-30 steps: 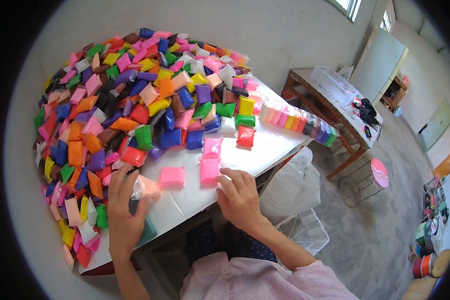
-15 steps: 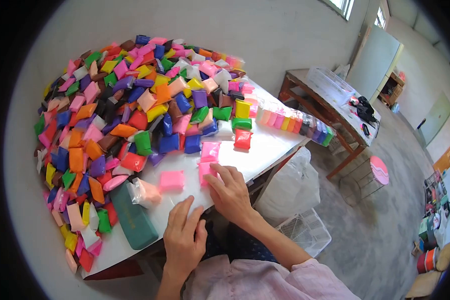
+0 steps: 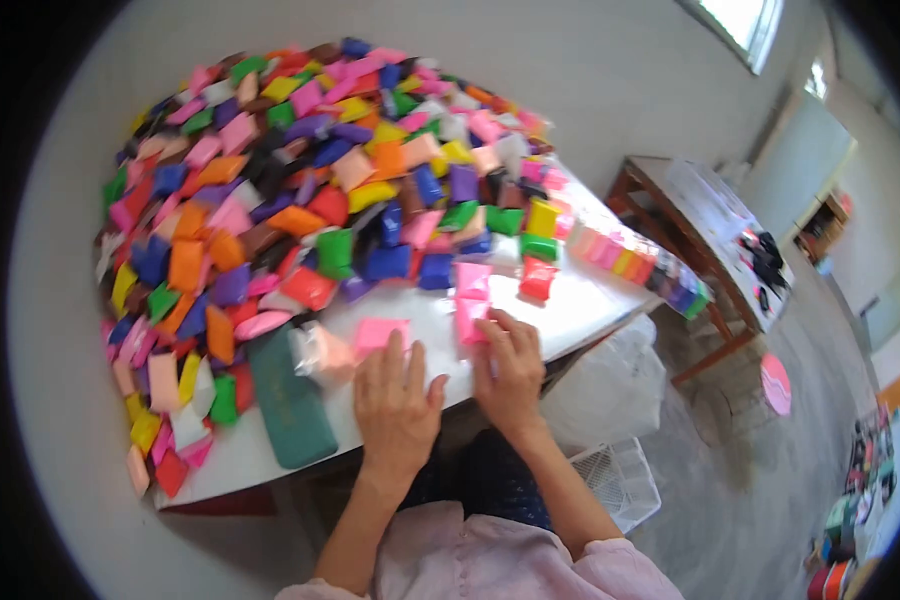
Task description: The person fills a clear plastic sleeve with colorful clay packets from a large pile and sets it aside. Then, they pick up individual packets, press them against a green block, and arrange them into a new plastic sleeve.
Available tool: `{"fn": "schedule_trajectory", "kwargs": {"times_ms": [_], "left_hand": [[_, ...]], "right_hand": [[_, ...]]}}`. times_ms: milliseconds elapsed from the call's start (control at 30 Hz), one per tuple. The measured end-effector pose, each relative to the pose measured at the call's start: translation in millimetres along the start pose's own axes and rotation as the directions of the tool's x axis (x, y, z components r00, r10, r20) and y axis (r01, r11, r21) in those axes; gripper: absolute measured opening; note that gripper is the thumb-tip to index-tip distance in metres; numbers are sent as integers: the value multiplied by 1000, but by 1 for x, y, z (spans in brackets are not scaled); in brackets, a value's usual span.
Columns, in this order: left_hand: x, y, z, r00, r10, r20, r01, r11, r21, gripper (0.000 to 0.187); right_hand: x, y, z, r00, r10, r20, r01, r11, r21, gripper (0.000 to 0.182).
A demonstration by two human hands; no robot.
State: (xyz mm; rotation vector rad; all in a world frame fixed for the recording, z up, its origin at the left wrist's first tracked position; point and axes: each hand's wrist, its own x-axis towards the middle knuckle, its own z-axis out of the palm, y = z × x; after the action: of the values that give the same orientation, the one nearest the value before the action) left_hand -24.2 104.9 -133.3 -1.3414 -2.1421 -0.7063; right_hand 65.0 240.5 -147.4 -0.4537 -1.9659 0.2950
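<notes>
While the open left hand [image 3: 398, 400] rests flat at the pink packet [image 3: 381, 333] near frame centre, the right hand [image 3: 511, 368], fingers spread and gripping nothing, should pin its own pink pouch [image 3: 469, 318] squarely before sliding it.

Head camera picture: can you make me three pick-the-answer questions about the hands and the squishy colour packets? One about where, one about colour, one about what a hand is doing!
1. Where does the dark green case lie?
A. On the floor
B. On the white table, left of the left hand
C. On top of the heap

2. What colour is the packet at the left hand's fingertips?
A. Pink
B. Black
C. Yellow

3. What is the right hand doing?
A. Hanging below the table
B. Lifting a red packet high
C. Resting on the table, fingers on a pink packet

Answers: 1 B, the case sits at the table's near edge beside the heap. 2 A, it is bright pink. 3 C, the fingers lie over the pink packet, palm down.
</notes>
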Motion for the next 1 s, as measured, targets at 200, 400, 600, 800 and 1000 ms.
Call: {"fn": "schedule_trajectory", "kwargs": {"times_ms": [200, 400, 600, 800, 1000], "left_hand": [[3, 3, -1, 1000, -28, -3, 27, 999, -34, 50], [7, 3, 1, 998, -17, 68, 25, 993, -116, 49], [9, 2, 4, 992, 68, 107, -51, 987, -154, 47], [9, 1, -4, 991, 72, 116, -46, 976, -214, 47], [5, 0, -5, 992, 61, 113, -31, 968, -248, 46]], "right_hand": [[0, -1, 0, 999, -25, 22, 26, 999, -26, 37], [1, 0, 0, 1000, 17, 14, -17, 1000, 2, 35], [5, 0, 3, 998, 63, -16, -64, 996, -69, 34], [2, -2, 3, 998, 68, -12, -69, 995, -70, 36], [-1, -2, 2, 997, 64, -43, -66, 997, -47, 34]]}}
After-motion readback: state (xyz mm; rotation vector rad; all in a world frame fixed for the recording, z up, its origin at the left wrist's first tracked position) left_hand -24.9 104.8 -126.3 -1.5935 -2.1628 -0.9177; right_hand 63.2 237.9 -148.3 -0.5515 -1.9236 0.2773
